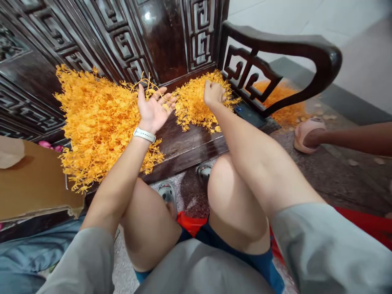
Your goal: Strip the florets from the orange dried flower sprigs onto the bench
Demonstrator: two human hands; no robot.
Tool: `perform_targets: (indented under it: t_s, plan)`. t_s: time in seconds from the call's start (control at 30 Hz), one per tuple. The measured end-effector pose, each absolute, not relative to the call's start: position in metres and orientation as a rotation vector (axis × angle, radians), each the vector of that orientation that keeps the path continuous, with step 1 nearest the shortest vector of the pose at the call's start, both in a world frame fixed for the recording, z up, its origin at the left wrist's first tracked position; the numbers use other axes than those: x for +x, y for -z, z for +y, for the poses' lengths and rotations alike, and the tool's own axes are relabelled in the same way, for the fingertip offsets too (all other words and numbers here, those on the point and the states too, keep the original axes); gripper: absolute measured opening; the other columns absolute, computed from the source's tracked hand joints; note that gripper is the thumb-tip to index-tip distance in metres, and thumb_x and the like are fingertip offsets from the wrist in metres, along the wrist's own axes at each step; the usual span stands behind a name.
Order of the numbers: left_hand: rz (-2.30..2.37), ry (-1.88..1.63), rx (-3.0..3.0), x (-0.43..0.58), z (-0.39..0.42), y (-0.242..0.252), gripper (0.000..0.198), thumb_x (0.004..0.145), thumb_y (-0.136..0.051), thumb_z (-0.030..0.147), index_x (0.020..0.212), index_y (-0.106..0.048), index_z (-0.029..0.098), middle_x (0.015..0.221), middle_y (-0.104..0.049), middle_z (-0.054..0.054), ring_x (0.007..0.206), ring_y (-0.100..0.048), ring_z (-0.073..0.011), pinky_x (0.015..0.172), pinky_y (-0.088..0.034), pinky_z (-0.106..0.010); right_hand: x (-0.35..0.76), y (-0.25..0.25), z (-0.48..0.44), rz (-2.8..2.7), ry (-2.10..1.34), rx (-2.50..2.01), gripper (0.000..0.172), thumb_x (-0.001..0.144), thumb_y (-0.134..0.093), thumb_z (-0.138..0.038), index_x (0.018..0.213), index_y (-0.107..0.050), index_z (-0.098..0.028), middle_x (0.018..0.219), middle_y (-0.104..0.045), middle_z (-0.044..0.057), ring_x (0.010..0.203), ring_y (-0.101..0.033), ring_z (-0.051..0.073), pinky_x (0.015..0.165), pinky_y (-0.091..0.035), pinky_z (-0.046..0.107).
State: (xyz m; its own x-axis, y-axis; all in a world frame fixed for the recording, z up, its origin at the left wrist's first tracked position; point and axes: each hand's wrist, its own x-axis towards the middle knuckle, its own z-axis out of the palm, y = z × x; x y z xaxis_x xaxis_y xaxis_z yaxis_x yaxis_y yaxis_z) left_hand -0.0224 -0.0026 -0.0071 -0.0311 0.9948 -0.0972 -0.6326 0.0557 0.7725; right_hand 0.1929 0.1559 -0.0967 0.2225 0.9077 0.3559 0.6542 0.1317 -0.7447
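My left hand (154, 108), with a pale watch band at the wrist, is palm up, its fingers apart and slightly bent. Thin orange stems show behind its thumb, and small orange bits lie against the fingers; whether they rest on the hand, I cannot tell. To its left rises a large heap of orange artificial flower sprigs (98, 126). My right hand (213, 93) is over a smaller pile of orange sprigs (194, 102), fingers curled together; what lies between them is hidden. Both heaps are on a dark wooden bench (183, 141).
A carved backrest (165, 36) stands behind the heaps, and a curved armrest (294, 45) closes the right end. Beyond it, more orange sprigs (284, 102) lie on the floor near another person's foot in a pink shoe (309, 134). A cardboard box (36, 183) is at the left.
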Motion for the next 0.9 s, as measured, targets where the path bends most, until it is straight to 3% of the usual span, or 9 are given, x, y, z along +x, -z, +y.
perform_targets:
  t_s: [0.1,0.17,0.23,0.37,0.47,0.6,0.7,0.77,0.9]
  plan:
    - [0.825,-1.48,0.588,-0.026,-0.003,0.006,0.062,0.1,-0.049,0.082,0.082,-0.062,0.025,0.072,-0.065,-0.006,0.067,-0.067,-0.0188,0.062,-0.057,-0.029,0.187,0.092,0.152,-1.417,-0.4,-1.609,0.068,0.119,-0.023,-0.055,0.083,-0.062,-0.013,0.104,-0.07,0.016,0.13,-0.065,0.034,0.112,-0.051,0.066]
    - [0.86,-1.524,0.619,-0.027,-0.002,0.006,0.058,0.1,-0.053,0.079,0.075,-0.058,0.026,0.069,-0.062,-0.005,0.07,-0.068,-0.0192,0.065,-0.059,-0.029,0.174,0.079,0.147,-1.449,-0.503,-1.499,0.065,0.12,-0.027,-0.054,0.081,-0.061,-0.015,0.091,-0.068,0.011,0.111,-0.072,0.027,0.105,-0.057,0.056]
    - [0.866,-1.566,0.668,-0.026,-0.001,0.007,0.054,0.101,-0.057,0.071,0.071,-0.054,0.026,0.068,-0.061,-0.005,0.076,-0.071,-0.0197,0.073,-0.062,-0.03,0.158,0.06,0.138,-1.536,-0.747,-1.324,0.062,0.119,-0.034,-0.055,0.079,-0.061,-0.016,0.076,-0.064,0.005,0.083,-0.071,0.019,0.089,-0.062,0.04]
    - [0.893,-1.636,0.729,-0.025,0.001,0.009,0.049,0.101,-0.06,0.055,0.063,-0.05,0.025,0.067,-0.058,-0.004,0.079,-0.071,-0.0181,0.08,-0.061,-0.029,0.13,0.023,0.106,-1.672,-1.416,-1.007,0.053,0.108,-0.063,-0.063,0.083,-0.063,-0.017,0.062,-0.058,0.001,0.053,-0.056,0.013,0.055,-0.05,0.025]
    - [0.855,-1.708,0.729,-0.026,0.002,0.011,0.05,0.101,-0.061,0.051,0.06,-0.048,0.024,0.064,-0.055,-0.002,0.073,-0.068,-0.0157,0.076,-0.058,-0.026,0.117,0.011,0.085,-1.683,-1.651,-0.905,0.04,0.106,-0.073,-0.052,0.087,-0.063,-0.019,0.062,-0.058,-0.001,0.049,-0.05,0.012,0.048,-0.042,0.024]
    - [0.821,-1.664,0.729,-0.024,0.0,0.009,0.051,0.103,-0.063,0.042,0.059,-0.045,0.023,0.055,-0.042,0.001,0.059,-0.058,-0.0134,0.061,-0.05,-0.024,0.098,0.013,0.077,-1.655,-1.356,-1.063,0.037,0.111,-0.063,-0.031,0.076,-0.061,-0.019,0.054,-0.047,-0.005,0.052,-0.042,0.011,0.051,-0.037,0.024]
    - [0.837,-1.612,0.701,-0.013,-0.004,0.004,0.057,0.105,-0.064,0.033,0.057,-0.035,0.022,0.05,-0.026,0.006,0.045,-0.038,-0.0096,0.055,-0.043,-0.021,0.096,0.022,0.087,-1.595,-1.099,-1.187,0.034,0.106,-0.066,-0.018,0.072,-0.061,-0.017,0.064,-0.054,-0.005,0.067,-0.049,0.009,0.064,-0.041,0.02]
    - [0.812,-1.586,0.662,-0.004,-0.01,-0.001,0.066,0.106,-0.066,0.044,0.057,-0.028,0.022,0.048,-0.02,0.006,0.043,-0.032,-0.0104,0.049,-0.037,-0.022,0.111,0.031,0.095,-1.474,-0.964,-1.315,0.031,0.108,-0.063,-0.022,0.078,-0.06,-0.016,0.074,-0.058,-0.004,0.073,-0.054,0.01,0.07,-0.046,0.021]
    - [0.702,-1.557,0.641,0.008,-0.024,-0.01,0.067,0.101,-0.072,0.056,0.057,-0.036,0.022,0.05,-0.029,0.003,0.052,-0.05,-0.0123,0.054,-0.047,-0.02,0.164,0.051,0.101,-1.296,-0.83,-1.531,0.029,0.109,-0.055,-0.021,0.079,-0.057,-0.02,0.085,-0.066,0.003,0.087,-0.066,0.02,0.084,-0.054,0.031]
